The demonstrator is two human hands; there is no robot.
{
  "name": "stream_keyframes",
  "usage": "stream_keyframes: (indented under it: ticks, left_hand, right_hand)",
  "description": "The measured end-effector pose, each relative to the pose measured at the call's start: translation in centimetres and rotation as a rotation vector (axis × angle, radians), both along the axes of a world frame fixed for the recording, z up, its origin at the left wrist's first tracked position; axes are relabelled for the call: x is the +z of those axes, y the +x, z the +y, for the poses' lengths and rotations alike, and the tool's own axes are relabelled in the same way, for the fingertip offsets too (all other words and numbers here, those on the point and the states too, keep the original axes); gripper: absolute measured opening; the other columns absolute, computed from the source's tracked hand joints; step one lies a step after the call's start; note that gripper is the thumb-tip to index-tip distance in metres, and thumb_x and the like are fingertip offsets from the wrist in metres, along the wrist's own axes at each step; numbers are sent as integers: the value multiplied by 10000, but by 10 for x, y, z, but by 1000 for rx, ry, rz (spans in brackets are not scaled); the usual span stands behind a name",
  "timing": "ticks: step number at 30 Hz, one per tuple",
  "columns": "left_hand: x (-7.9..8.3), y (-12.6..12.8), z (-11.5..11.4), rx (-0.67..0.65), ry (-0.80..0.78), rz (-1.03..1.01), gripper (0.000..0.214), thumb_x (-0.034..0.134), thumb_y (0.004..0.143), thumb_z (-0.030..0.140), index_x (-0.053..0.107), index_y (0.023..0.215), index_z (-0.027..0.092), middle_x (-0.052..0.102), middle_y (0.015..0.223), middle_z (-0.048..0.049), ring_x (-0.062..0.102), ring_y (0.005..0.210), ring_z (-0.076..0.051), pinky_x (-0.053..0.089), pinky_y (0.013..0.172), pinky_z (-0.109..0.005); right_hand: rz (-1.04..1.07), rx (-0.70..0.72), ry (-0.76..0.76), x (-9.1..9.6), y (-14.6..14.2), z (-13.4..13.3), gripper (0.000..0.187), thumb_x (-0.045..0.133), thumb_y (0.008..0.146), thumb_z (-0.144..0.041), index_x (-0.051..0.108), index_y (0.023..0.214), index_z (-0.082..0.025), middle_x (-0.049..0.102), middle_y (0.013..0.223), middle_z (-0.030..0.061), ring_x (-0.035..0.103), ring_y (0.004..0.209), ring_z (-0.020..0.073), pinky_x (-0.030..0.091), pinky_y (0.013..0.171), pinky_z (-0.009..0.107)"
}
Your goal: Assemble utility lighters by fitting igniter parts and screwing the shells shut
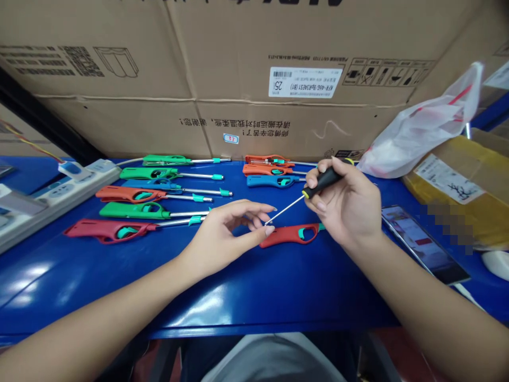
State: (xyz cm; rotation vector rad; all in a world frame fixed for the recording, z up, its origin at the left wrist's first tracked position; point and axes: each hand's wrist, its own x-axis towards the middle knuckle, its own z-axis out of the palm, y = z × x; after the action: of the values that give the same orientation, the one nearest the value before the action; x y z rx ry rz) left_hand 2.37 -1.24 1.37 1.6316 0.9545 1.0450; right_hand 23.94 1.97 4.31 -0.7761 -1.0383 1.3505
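My right hand point(347, 204) grips the black handle of a small screwdriver point(323, 181) with a yellow collar, its thin shaft slanting down to the left. My left hand point(226, 233) pinches thumb and forefinger at the shaft's tip, holding something too small to make out. Under both hands a red long-nosed lighter point(290, 234) with a teal trigger lies flat on the blue table point(254, 286).
Several lighters lie in rows: green, orange, blue and red ones at left point(131, 209), three more behind my hands point(270, 172). A power strip point(59, 193) sits far left, a phone point(423, 244) at right, a plastic bag point(421, 127) and big cardboard boxes point(238, 69) behind.
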Motion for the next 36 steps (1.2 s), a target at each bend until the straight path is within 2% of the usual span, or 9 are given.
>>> stream_keyframes:
  ticks: [6,10,14,17,19,23,27,31,36]
  left_hand:
    - [-3,-1,-1,41,-149,-81,154,855,768,221,809,910,182,796,816,-14,738,756,-136,616,739,-218]
    - [-6,-1,6,115,-324,-310,177,856,779,218,801,946,198,811,865,-5,766,811,-123,627,799,-186]
    - [-9,-3,15,239,-525,-492,186,756,862,164,758,1044,203,810,1002,-12,773,973,-135,616,932,-200]
    - [-8,-3,20,296,-629,-613,204,679,932,143,716,1116,225,788,1123,3,751,1066,-119,598,976,-183]
    - [-6,-2,20,301,-698,-737,177,654,956,125,709,1099,212,792,1084,3,756,1051,-116,611,942,-168]
    - [-2,4,19,360,-794,-908,197,551,991,40,707,1040,150,799,907,-24,791,868,-120,652,802,-173]
    - [2,6,20,404,-836,-977,228,517,994,4,708,1034,122,800,872,-37,794,776,-131,660,700,-179]
    - [4,6,19,419,-862,-1000,223,516,1002,22,717,1024,117,799,862,-44,796,762,-147,662,660,-190]
    - [7,6,19,440,-877,-1019,237,495,1008,15,720,1005,93,794,854,-64,789,715,-136,657,658,-180]
  right_hand:
    - [65,-5,-76,-11,8,1,226,676,809,-406,519,793,-244,613,721,-22,412,410,97,283,387,258]
    - [125,-41,-67,-10,10,2,230,678,798,-410,557,740,-223,619,744,-4,444,433,96,342,393,264]
    - [89,-64,36,-9,4,-4,252,680,814,-411,615,670,-215,645,756,11,511,467,112,415,408,273]
    - [31,-43,173,-14,-2,-13,219,653,866,-354,678,699,-215,684,804,32,605,529,151,490,449,298]
    - [-47,-25,294,-19,-5,-20,184,618,910,-289,716,770,-219,708,876,47,653,594,173,554,523,337]
    - [-392,-57,709,-26,-9,-29,152,587,926,-159,723,883,-211,739,881,69,718,825,216,612,762,391]
    - [-612,-17,1023,-27,-11,-35,179,569,850,-59,686,936,-165,746,871,98,739,856,201,624,759,326]
    - [-714,43,1163,-33,-13,-35,166,585,837,-67,641,962,-161,745,958,142,737,838,193,631,707,322]
    - [-763,75,1223,-38,-14,-32,137,587,849,-65,632,950,-146,752,936,146,746,844,207,631,716,331]
